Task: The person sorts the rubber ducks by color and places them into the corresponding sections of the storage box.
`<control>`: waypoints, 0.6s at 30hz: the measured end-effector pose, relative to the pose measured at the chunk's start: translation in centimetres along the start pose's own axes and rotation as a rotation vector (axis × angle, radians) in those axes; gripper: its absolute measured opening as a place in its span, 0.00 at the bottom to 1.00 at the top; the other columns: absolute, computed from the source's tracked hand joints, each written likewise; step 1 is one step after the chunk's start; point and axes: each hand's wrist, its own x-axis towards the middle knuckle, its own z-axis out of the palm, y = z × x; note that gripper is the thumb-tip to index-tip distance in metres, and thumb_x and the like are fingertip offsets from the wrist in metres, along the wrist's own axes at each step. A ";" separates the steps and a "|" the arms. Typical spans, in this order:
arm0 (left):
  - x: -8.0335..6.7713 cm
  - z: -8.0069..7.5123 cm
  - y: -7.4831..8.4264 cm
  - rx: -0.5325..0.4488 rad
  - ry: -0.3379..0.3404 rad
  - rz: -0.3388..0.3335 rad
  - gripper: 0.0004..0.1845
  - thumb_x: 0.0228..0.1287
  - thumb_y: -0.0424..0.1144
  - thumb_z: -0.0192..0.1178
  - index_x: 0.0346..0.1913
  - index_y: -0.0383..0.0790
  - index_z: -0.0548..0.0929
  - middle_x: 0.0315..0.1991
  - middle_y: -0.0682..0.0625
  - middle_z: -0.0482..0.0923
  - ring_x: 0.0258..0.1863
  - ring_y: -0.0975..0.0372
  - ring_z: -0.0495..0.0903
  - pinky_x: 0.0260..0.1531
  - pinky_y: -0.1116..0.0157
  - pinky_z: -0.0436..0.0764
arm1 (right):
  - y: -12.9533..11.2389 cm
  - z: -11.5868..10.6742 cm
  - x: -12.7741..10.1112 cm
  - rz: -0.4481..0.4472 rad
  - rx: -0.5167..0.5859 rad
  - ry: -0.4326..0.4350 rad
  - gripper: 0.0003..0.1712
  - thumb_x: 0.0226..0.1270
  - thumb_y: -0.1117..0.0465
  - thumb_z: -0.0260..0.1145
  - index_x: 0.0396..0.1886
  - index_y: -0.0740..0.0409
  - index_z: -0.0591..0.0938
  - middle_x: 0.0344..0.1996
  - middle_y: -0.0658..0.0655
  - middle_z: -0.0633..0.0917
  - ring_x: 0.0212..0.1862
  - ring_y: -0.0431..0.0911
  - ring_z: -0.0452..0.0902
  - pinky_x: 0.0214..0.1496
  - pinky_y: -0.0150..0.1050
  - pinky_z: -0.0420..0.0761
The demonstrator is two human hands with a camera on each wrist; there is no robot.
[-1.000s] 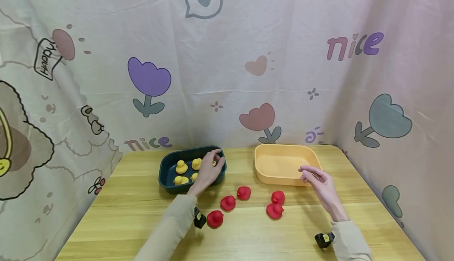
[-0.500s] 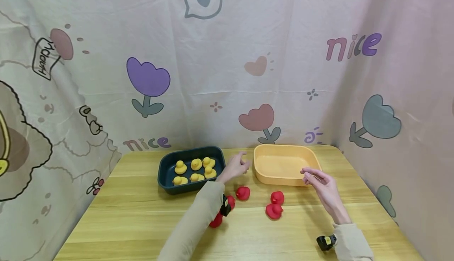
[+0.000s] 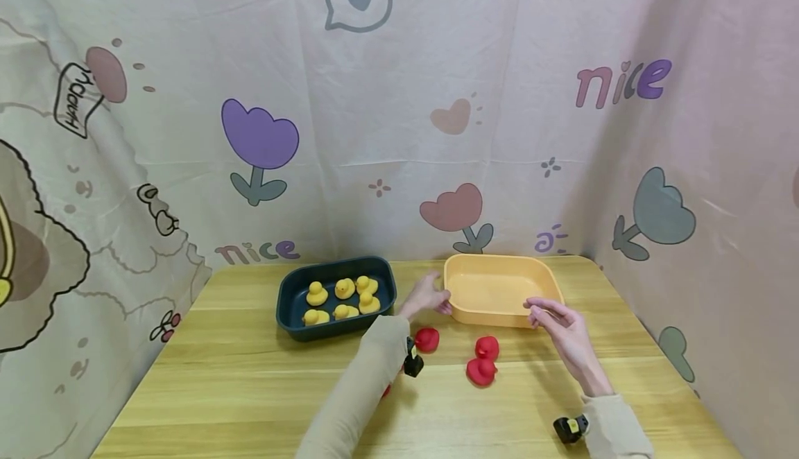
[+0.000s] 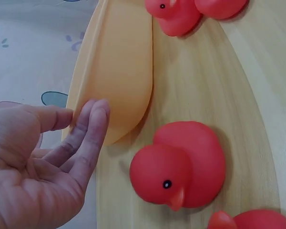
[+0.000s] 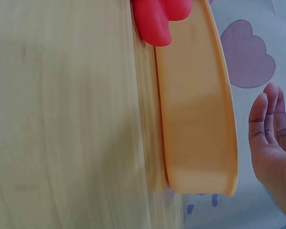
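Note:
My left hand (image 3: 426, 297) is at the left end of the yellow-orange plastic tray (image 3: 502, 319). In the left wrist view its thumb and loosely bent fingers (image 4: 91, 138) overlap the tray's rim and outer wall. My right hand (image 3: 564, 327) hovers by the tray's front right corner; the right wrist view shows its fingers (image 5: 258, 112) relaxed and apart from the tray wall, holding nothing. Red rubber ducks lie on the table: one (image 3: 427, 340) near my left wrist and a pair (image 3: 481, 372) before the tray. My left forearm partly hides others.
A dark blue tray (image 3: 293, 333) stands at the left with several yellow rubber ducks (image 3: 317, 295) inside. The wooden table (image 3: 206, 376) meets a printed cloth backdrop (image 3: 374, 98) at the back. A small black camera (image 3: 569, 430) is on my right wrist.
My left hand has moved right, from above the dark blue tray to the yellow-orange tray's left end, uncovering the yellow ducks. My right hand has stayed nearly still.

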 end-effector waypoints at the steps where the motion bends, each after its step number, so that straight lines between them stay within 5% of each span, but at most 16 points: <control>1: -0.1 -0.2 0.0 -0.007 -0.006 0.003 0.31 0.57 0.29 0.52 0.65 0.33 0.56 0.23 0.38 0.81 0.26 0.46 0.83 0.35 0.51 0.82 | 0.0 0.1 0.0 0.003 0.000 0.000 0.21 0.64 0.66 0.55 0.54 0.75 0.70 0.48 0.61 0.79 0.39 0.43 0.78 0.40 0.33 0.81; 10: -1.7 -3.0 -0.5 -0.047 -0.060 -0.019 0.28 0.58 0.26 0.47 0.64 0.30 0.57 0.29 0.29 0.80 0.24 0.48 0.83 0.38 0.48 0.80 | 2.5 -0.4 0.0 0.089 -0.079 0.042 0.24 0.62 0.61 0.58 0.54 0.72 0.70 0.48 0.62 0.79 0.39 0.44 0.78 0.42 0.33 0.81; 18: -3.2 -4.4 -1.3 0.002 0.000 -0.038 0.30 0.58 0.28 0.48 0.65 0.33 0.56 0.26 0.32 0.81 0.26 0.45 0.83 0.37 0.48 0.81 | -2.6 5.4 0.7 0.181 -0.230 -0.009 0.21 0.63 0.63 0.57 0.50 0.74 0.72 0.42 0.60 0.81 0.36 0.44 0.78 0.40 0.33 0.81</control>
